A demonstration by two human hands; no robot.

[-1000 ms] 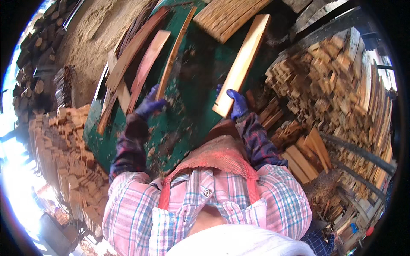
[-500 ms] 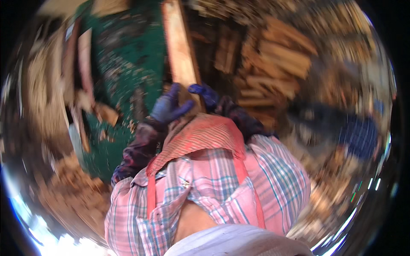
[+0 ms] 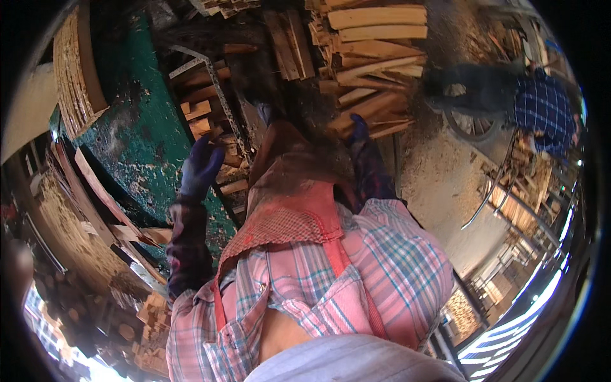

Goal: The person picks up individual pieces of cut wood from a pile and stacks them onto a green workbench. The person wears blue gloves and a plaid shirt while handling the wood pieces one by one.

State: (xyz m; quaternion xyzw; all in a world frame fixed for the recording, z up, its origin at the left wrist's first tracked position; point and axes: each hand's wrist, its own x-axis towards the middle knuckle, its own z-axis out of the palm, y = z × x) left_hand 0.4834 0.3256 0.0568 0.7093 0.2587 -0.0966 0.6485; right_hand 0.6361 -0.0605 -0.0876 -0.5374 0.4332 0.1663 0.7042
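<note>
Fingers [image 3: 207,151] of the left hand [image 3: 199,170], in a dark blue glove, are stretched out and loosely spread, holding nothing; the hand hovers at the near edge of the green worktop [image 3: 143,159], just beside the offcuts [image 3: 207,118] in the gap next to it; right hand [image 3: 358,129], also in a blue glove, is held up near the lower end of the slat stack [image 3: 375,57]; how its fingers lie I cannot tell, the glove being small and partly behind the apron [image 3: 286,204]; whether it touches a slat is unclear.

Surroundings, largest first: worktop, green paint chipped, running up the left of the view; sawdust-covered floor [image 3: 439,184] to the right; slat stack, pale split lengths laid crosswise, at the top centre; bundle of thin boards [image 3: 76,76] standing on edge at the worktop's far left; long planks [image 3: 95,191] leaning along its lower side; another person in a blue checked shirt [image 3: 541,108], well apart at upper right; perforated metal strip [image 3: 216,89] lying slantwise over the offcuts.

Judgement: between pieces; neither hand visibly carries wood, and the body faces the slat stack, away from the worktop; the nearest stock is the stack by the right hand; a pick from it would call for a firm grasp on one loose slat without disturbing those lying across it.
</note>
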